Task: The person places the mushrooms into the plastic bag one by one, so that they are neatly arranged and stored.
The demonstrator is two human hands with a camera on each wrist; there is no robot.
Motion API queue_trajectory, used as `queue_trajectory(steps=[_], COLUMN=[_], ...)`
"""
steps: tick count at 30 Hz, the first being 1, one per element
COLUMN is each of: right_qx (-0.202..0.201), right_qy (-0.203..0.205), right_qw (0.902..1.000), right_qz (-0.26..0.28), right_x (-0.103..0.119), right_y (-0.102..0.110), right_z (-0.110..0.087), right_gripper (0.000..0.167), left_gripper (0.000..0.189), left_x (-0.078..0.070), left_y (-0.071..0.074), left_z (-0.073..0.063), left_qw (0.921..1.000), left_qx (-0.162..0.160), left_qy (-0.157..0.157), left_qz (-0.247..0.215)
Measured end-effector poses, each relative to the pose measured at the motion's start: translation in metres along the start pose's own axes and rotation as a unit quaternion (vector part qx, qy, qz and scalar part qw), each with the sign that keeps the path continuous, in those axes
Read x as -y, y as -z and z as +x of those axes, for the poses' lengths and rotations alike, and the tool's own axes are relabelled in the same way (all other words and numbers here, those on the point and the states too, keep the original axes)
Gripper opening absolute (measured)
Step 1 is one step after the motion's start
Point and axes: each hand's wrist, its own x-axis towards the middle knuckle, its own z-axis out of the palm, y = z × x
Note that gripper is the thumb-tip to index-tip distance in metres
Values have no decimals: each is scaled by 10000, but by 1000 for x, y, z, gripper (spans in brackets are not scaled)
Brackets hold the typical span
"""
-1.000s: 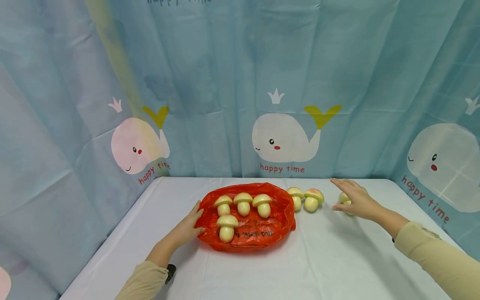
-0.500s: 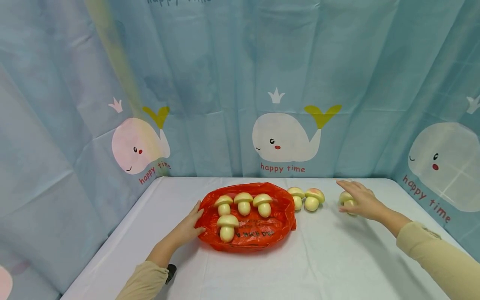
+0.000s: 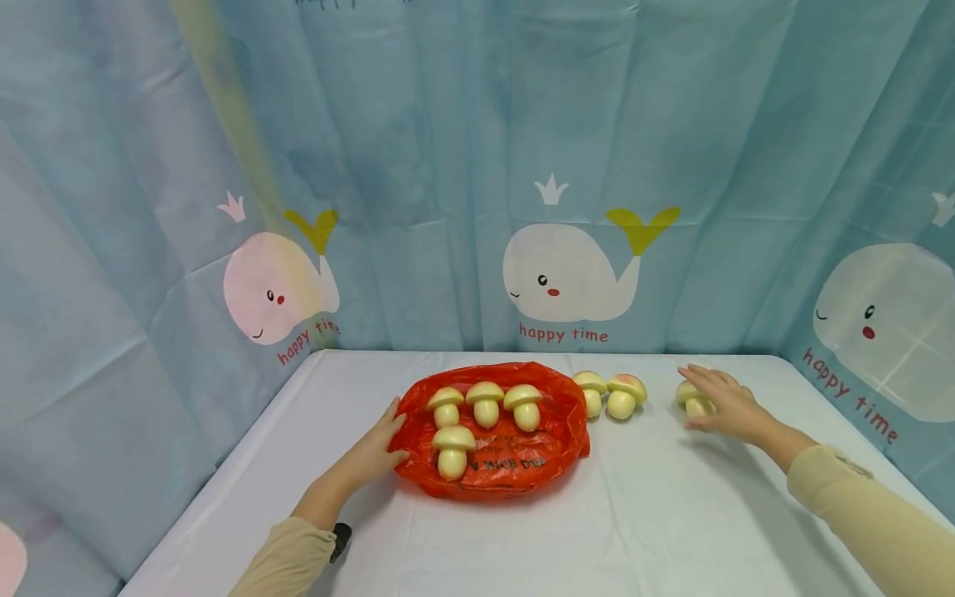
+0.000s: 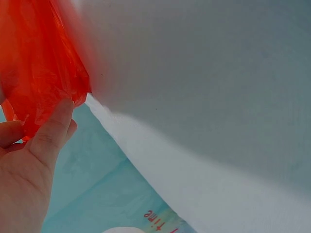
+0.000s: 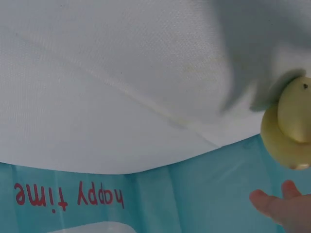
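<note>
A red plastic bag [image 3: 507, 477] lies spread open on the table, with several pale yellow-green toy mushrooms [image 3: 452, 452] inside it. My left hand [image 3: 370, 452] rests against the bag's left rim, fingers extended. In the left wrist view, the fingers [image 4: 51, 133] touch the crinkled red plastic. At the right, my right hand [image 3: 731, 406] reaches over a single toy mushroom [image 3: 694, 400], partly covering it in the head view. The right wrist view shows that mushroom [image 5: 294, 116] at the right edge, with spread fingertips [image 5: 265, 200] apart from it.
Two more mushrooms, one pale [image 3: 591, 394] and one with a reddish cap [image 3: 625, 396], stand just right of the bag. A white cloth [image 3: 537, 547] covers the table. Blue curtains [image 3: 433, 166] with whale prints enclose the back and sides.
My right hand has moved slightly right and lower toward the lone mushroom, its fingers still spread. The left hand and the bag have stayed in place.
</note>
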Motion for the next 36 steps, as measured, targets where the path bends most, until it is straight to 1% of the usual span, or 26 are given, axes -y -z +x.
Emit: queue_trajectory(steps=[5,9,15,26,36], right_qx=[4,-41,-72,-105,-97], right_qy=[-83,-113,-126,-129,-109], right_qw=[9998,9997,9999,9998,9998], right_qz=[-179,-232,-63,69,130], right_x=[-6,-11,-16,-19,-22], right_y=[-6,-11,-15,-18,-19], right_z=[2,2,2,3,5], right_gripper=[91,90,90,91,91], left_gripper=[61,61,61,61,61], left_x=[1,1,-1,1,0], left_y=[-1,-1,0,-2,-2], left_z=[0,0,0,2,0], left_qw=[10000,10000,10000,9999,9999], left_qx=[-7,-32,-28,-51,-92], left_qy=[45,19,-6,154,116], left_qz=[-20,-17,-30,-22,17])
